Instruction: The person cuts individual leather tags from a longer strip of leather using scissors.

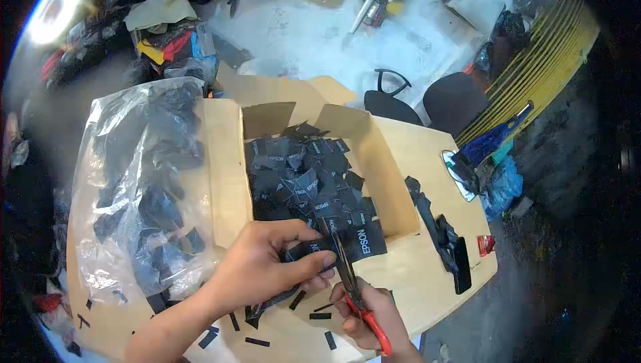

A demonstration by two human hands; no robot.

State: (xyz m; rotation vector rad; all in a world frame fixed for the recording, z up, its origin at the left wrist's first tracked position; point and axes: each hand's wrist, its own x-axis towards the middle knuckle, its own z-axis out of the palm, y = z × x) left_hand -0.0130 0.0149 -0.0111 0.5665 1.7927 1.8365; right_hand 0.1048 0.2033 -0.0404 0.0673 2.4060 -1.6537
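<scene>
In the head view, my left hand [277, 256] pinches a black strip printed EPSON [369, 240] between thumb and fingers. My right hand [374, 316] is wrapped round the red handles of a pair of scissors [366, 315]. Their blades point up and cross the strip just right of my left fingertips; whether the blades are apart is hard to make out. Right behind both hands stands an open cardboard box [390, 186] holding many black EPSON pieces [300, 179]. Small black offcuts [257, 341] lie scattered on the table in front of my hands.
A clear plastic bag with black pieces [143, 189] lies left of the box on the table [441, 296]. To the right are a black strap [434, 223], a dark phone-like slab [462, 266] and a small red packet [486, 245]. Black chairs [456, 102] stand beyond the far edge.
</scene>
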